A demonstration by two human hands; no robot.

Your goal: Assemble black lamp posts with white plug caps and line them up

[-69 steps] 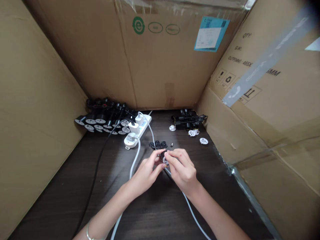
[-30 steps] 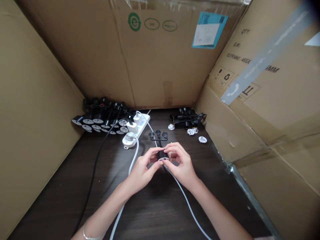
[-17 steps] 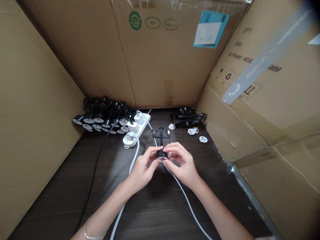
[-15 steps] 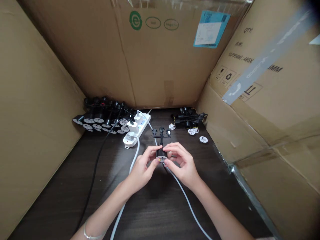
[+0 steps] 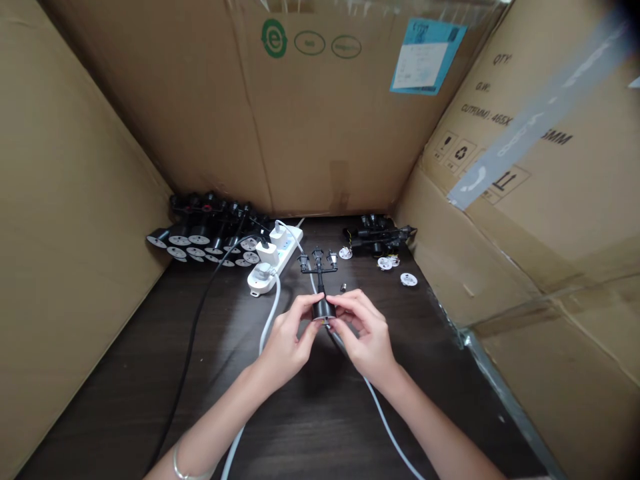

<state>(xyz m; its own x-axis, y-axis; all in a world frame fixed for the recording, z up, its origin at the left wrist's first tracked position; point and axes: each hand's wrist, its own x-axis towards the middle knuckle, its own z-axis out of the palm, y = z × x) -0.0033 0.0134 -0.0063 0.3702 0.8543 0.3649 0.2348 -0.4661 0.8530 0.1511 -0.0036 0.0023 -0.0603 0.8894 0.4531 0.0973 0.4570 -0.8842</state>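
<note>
My L hand [image 5: 290,335] & R hand [image 5: 367,340] are clamped on the lamp [image 5: 321,289]: fingers atop its base, thumbs at the btm edge. Lamp's over approx. mid desk [image 5: 300,433], heads pointing 12 o'clock. From it: pwr strip [image 5: 290,248] at approx. 11, big blk pile [image 5: 210,223] at 10, smaller pile [image 5: 380,237] at 1, wht disc [image 5: 409,280] at 2.

Over the middle of the counter [image 5: 150,373], I see a lamp [image 5: 324,308] between the left hand [image 5: 290,333] and the right hand [image 5: 367,337]. Behind it, to the left, lies the strip [image 5: 291,248] with plugs [image 5: 268,253] in it. Further left, a pile [image 5: 200,230] sits by the left box [image 5: 75,233]. Back on the right, a heap [image 5: 383,237] sits near the right box [image 5: 525,233], with discs [image 5: 409,279] before it. The back box [image 5: 310,133] stands behind everything.
</note>
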